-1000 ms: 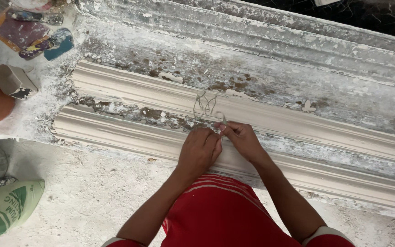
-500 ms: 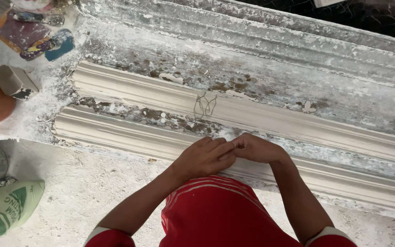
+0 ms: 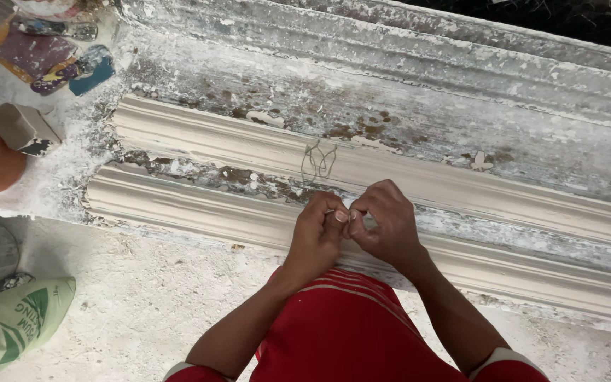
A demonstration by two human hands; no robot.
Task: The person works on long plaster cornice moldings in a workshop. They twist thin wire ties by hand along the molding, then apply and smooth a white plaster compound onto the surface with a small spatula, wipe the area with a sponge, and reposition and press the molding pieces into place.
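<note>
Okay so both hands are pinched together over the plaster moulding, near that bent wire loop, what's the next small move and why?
Probably keep working the small piece pinched between the left hand and right hand, then carry it toward the wire loop. The fingertips meet over the near moulding, while the loop stands apart, just beyond them on the strip behind. What they pinch is too small to identify.

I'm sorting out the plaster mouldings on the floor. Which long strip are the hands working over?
The nearest cream moulding strip: left hand and right hand meet over it, pinching something small. The farther strip, bearing the bent wire loop, lies beyond them.
</note>
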